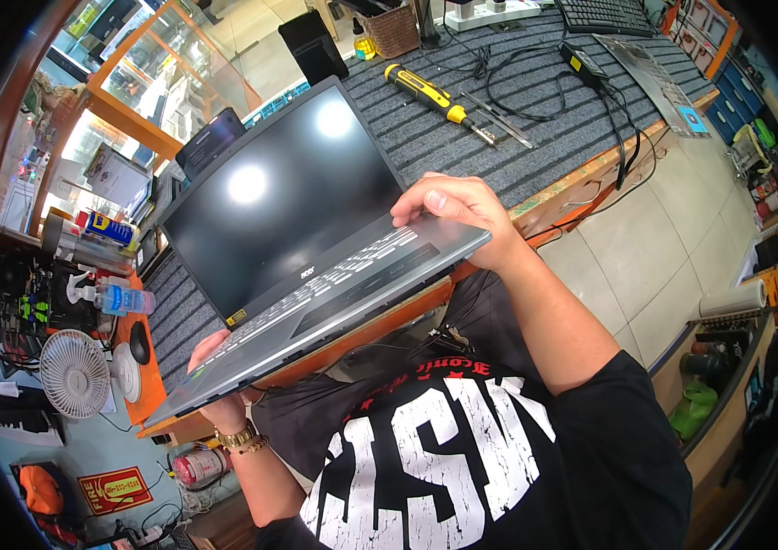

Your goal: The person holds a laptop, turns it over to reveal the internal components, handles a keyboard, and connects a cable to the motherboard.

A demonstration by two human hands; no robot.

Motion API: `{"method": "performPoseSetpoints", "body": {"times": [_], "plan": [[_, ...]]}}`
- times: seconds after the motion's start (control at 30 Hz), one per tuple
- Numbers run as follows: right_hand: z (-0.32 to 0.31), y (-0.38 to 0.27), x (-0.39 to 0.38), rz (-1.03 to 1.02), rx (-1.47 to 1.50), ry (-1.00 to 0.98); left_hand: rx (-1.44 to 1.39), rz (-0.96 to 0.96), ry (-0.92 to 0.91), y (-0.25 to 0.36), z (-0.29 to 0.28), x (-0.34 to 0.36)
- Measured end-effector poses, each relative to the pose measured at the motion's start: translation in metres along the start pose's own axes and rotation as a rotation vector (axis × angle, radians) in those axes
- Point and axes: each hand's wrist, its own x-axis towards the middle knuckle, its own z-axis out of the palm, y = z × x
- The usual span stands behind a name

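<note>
An unfolded laptop [315, 275] is held tilted above the front edge of the bench, its dark screen reflecting two bright lights. My left hand [216, 403] grips the laptop's left end, with most fingers underneath and hidden, and a fingertip showing beside the keyboard. At the other end, my right hand [462, 209] is closed round the right side of the base, fingers resting over the keyboard's far corner. A yellow and black screwdriver [425, 92] lies on the ribbed grey mat [389, 147] beyond my right hand, beside thin metal tools [503, 119].
A black power adapter [583, 64] with looping cables lies at the back right. Left of the laptop stand a spray bottle [118, 298], a white fan [75, 374] and a black mouse [139, 342]. A wooden drawer [728, 385] holds items at far right.
</note>
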Motion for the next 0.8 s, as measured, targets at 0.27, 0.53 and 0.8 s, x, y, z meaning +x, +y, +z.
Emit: {"method": "performPoseSetpoints", "body": {"times": [0.27,0.53,0.8], "plan": [[0.0009,0.0000,0.0001,-0.002,0.011,0.006,0.007,-0.009,-0.001,-0.0028,-0.0029,-0.0008],[0.0003,-0.0002,0.0000,-0.010,0.002,0.001,-0.023,-0.024,-0.016,0.0004,-0.0011,0.0004],[0.0014,-0.0010,0.0002,-0.007,0.009,0.008,-0.067,-0.025,-0.014,-0.0018,-0.0027,0.0002]]}}
